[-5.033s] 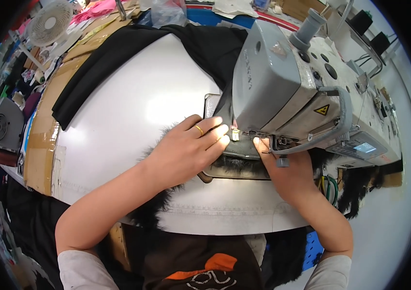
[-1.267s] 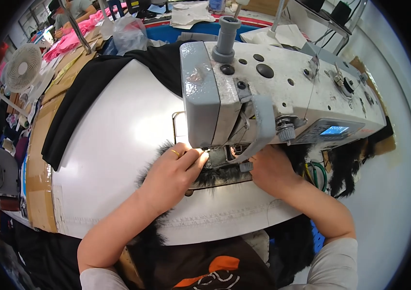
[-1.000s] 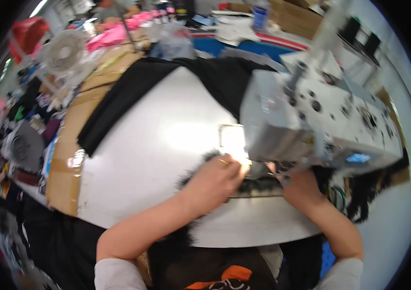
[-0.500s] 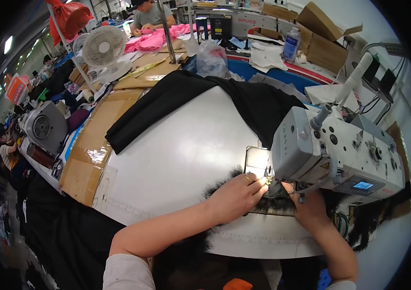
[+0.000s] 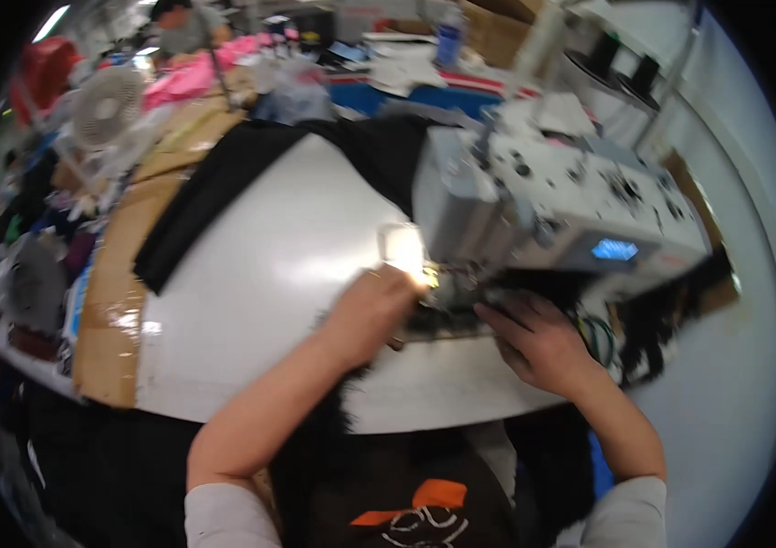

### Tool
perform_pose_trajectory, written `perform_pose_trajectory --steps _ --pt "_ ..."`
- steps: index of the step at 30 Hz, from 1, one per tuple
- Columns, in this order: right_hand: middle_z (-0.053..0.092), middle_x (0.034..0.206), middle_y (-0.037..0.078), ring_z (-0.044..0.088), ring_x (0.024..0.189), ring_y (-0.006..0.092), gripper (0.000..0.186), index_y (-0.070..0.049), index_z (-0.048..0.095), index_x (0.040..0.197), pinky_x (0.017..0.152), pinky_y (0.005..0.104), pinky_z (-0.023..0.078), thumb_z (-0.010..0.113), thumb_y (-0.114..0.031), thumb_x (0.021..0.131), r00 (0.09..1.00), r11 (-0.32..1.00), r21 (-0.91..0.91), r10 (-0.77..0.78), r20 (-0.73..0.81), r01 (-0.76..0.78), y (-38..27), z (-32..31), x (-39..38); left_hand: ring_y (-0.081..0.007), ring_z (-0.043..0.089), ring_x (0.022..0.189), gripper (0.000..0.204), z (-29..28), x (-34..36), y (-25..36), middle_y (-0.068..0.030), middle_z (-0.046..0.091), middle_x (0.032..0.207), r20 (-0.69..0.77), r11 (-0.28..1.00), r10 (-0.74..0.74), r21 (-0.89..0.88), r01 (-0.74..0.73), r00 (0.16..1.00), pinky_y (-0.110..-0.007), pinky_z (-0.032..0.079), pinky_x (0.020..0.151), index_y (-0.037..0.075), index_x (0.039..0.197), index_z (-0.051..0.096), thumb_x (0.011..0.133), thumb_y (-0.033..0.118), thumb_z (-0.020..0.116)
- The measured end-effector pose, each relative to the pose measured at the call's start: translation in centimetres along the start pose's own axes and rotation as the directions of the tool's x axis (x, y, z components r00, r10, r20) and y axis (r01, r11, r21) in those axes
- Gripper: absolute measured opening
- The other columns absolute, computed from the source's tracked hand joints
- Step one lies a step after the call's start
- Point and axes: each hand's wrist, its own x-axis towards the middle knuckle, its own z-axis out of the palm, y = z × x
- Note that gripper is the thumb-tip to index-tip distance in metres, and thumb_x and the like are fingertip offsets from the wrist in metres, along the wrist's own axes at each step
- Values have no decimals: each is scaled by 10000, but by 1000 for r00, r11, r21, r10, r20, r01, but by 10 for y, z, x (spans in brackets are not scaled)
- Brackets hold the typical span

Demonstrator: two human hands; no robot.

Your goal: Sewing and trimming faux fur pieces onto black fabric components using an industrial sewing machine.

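A white and grey sewing machine [image 5: 543, 196] stands on the right of the white table. Under its lit needle area lies a dark fabric piece with black fur edges [image 5: 447, 323]; part of the fur hangs off the table's front edge. My left hand [image 5: 374, 310] is left of the needle, its bunched fingers closed on the piece's left side, though motion blurs them. To the right of the needle, my right hand [image 5: 539, 342] reaches over the piece's right end, fingers stretched and somewhat apart. Whether its fingertips press on the fabric is unclear.
Black cloth [image 5: 214, 196] lies folded along the table's far side. Taped cardboard [image 5: 114, 333] borders the left edge. A white fan [image 5: 107, 105] and pink fabric [image 5: 196, 80] are farther back, near a seated person [image 5: 183, 32]. Thread cones [image 5: 639, 78] stand behind the machine.
The whole view has shifted, and the machine and table appear farther left. My right hand has come out from beside the machine head, its fingers spreading. My left hand stays beside the needle.
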Motion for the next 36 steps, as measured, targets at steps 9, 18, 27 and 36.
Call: perform_pose_trajectory --steps 9,18,27,36 --pt "620 1189 265 619 1089 488 353 22 606 1216 941 517 519 733 -73 901 709 706 -64 701 -75 -705 37 -17 -129 -322 628 961 152 7 23 2 -78 638 1012 -175 993 -66 85 82 982 -445 518 807 60 946 653 838 3 743" --pt "684 857 108 665 773 203 681 40 618 1318 716 368 554 827 -144 696 545 511 201 817 188 -836 47 -27 -132 -341 623 1011 140 -5 2 -10 -104 661 1039 -165 989 -143 -66 134 976 -453 532 878 56 975 712 856 79 782" --pt "657 804 16 619 660 96 520 -3 621 1363 554 257 473 836 -58 892 482 208 585 798 362 -784 -61 -39 -128 -339 668 1043 236 -14 18 -4 -144 689 1055 16 973 -94 213 88 995 -418 539 875 24 1043 640 816 25 705" --pt "531 756 47 541 512 144 606 -24 509 1484 441 287 478 480 -507 1118 632 -251 743 401 663 -620 -88 19 7 -383 664 941 119 -8 17 -18 -138 685 969 -23 974 -198 -122 194 980 -479 539 833 59 1032 692 999 173 680"
